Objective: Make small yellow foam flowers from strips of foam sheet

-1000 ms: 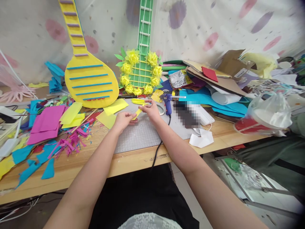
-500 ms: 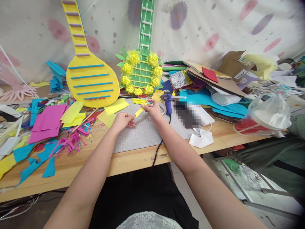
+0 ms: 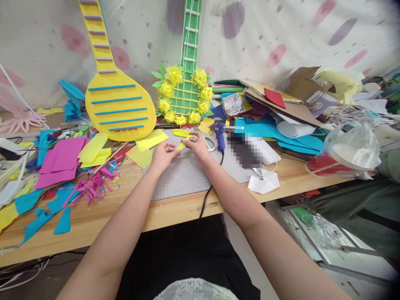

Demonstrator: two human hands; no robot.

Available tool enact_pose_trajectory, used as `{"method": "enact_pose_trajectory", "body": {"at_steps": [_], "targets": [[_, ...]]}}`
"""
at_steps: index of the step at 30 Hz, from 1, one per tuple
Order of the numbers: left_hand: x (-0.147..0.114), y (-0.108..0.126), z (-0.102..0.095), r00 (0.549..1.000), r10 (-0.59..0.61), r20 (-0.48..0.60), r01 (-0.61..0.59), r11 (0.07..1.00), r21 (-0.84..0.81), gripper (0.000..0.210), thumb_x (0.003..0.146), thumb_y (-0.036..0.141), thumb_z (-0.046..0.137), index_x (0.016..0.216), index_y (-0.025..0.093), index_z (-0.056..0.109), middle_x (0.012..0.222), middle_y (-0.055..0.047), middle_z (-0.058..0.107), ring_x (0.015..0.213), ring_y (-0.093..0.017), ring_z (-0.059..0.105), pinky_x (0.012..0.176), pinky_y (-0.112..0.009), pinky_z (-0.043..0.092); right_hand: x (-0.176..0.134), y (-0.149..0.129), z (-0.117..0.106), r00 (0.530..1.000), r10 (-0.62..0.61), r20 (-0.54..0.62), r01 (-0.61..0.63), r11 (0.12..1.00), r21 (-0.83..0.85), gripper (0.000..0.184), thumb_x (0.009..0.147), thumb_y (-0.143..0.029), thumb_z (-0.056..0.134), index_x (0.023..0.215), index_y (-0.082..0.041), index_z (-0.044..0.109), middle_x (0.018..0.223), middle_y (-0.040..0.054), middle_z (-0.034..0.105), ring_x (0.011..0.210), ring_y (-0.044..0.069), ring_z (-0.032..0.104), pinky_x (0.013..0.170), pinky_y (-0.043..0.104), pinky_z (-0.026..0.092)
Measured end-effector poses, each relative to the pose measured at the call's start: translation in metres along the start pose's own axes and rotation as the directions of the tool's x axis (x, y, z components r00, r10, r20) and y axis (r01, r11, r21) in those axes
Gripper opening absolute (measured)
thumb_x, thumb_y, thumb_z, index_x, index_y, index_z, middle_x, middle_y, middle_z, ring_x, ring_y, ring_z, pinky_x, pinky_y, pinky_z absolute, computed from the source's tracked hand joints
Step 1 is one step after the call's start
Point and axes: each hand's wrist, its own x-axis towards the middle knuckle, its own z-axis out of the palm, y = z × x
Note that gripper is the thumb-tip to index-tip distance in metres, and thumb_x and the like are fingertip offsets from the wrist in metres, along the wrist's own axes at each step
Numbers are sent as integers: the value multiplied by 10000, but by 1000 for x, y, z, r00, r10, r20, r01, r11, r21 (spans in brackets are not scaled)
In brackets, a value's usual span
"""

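A short yellow paper strip point(image 3: 180, 146) is stretched between my two hands over the grey cutting mat point(image 3: 175, 183). My left hand point(image 3: 163, 156) pinches its near left end with thumb and fingertips. At the other end, my right hand point(image 3: 198, 146) grips the strip, its fingers partly bent around it. Just beyond my fingers lies a bundle of yellow strips point(image 3: 181, 133). A roll of tape point(image 3: 210, 144) sits beside my right hand, and a blue glue gun point(image 3: 220, 135) stands to its right.
Behind lean a yellow paper lute shape point(image 3: 121, 106) and a green one point(image 3: 187, 93) ringed with yellow paper flowers. Magenta sheets point(image 3: 61, 162) and scraps cover the left side. A pixelated dark object point(image 3: 245, 150), a cup in a plastic bag point(image 3: 343, 154) and cardboard point(image 3: 304, 85) are on the right.
My left hand has moved slightly right and up, closer to my right hand. Less of the yellow strip shows between them, and more of the tape roll is visible.
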Motion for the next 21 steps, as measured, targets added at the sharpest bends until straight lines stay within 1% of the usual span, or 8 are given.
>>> {"method": "enact_pose_trajectory", "body": {"at_steps": [2, 4, 6, 9, 12, 14, 17, 21], "targets": [[-3, 0, 5, 1000, -27, 13, 28, 998, -58, 320, 566, 228, 766, 746, 176, 507, 605, 8, 641, 636, -167, 664, 646, -287, 515, -3, 1, 4, 997, 27, 67, -30, 999, 44, 597, 528, -339, 772, 959, -230, 374, 738, -48, 624, 675, 108, 611, 687, 276, 496], [-6, 1, 7, 1000, -29, -2, 29, 995, -99, 287, 602, 198, 737, 741, 176, 487, 601, 11, 640, 635, -165, 667, 629, -283, 519, -6, 2, 8, 984, 57, 168, -70, 995, 73, 651, 509, -318, 787, 990, -235, 357, 784, -36, 649, 665, 114, 619, 683, 288, 504], [-8, 3, 6, 1000, -25, -7, 24, 993, -119, 270, 625, 176, 716, 749, 178, 476, 605, 14, 645, 628, -159, 667, 618, -279, 522, -7, 3, 9, 970, 75, 230, -91, 994, 59, 678, 489, -301, 801, 998, -234, 359, 750, -49, 649, 622, 112, 611, 665, 291, 505], [-11, 5, 5, 999, -44, 1, 43, 989, -143, 271, 638, 141, 697, 734, 182, 447, 578, 22, 639, 601, -153, 664, 599, -272, 526, -5, 3, 8, 982, 72, 175, -74, 997, 5, 641, 487, -296, 805, 966, -228, 386, 651, -77, 620, 581, 106, 594, 659, 288, 505], [-12, 7, 3, 997, -78, 20, 81, 984, -159, 280, 634, 102, 690, 713, 178, 433, 555, 19, 637, 589, -154, 667, 583, -261, 526, -1, 0, 3, 995, 64, 72, -62, 997, -35, 571, 526, -276, 788, 943, -222, 402, 608, -80, 600, 605, 116, 610, 672, 289, 512], [-12, 8, 1, 995, -98, 30, 101, 982, -160, 279, 626, 91, 695, 708, 170, 441, 565, 8, 648, 592, -157, 671, 578, -256, 527, 0, -3, 0, 998, 61, 33, -60, 998, -33, 525, 566, -255, 769, 939, -215, 403, 610, -68, 606, 638, 123, 626, 683, 288, 516], [-12, 10, -1, 990, -129, 47, 135, 979, -154, 273, 613, 84, 710, 705, 154, 463, 572, -8, 656, 596, -160, 673, 589, -259, 534, 0, -6, -2, 998, 62, 8, -62, 998, -1, 469, 612, -234, 747, 924, -209, 398, 638, -39, 640, 673, 127, 643, 684, 282, 522], [-13, 10, -2, 987, -148, 62, 156, 976, -149, 258, 610, 86, 721, 728, 137, 498, 581, -25, 662, 596, -164, 673, 612, -280, 548, 1, -6, -4, 999, 44, -5, -44, 999, 15, 449, 619, -231, 746, 910, -206, 405, 647, -29, 654, 683, 129, 653, 667, 267, 529]]}}
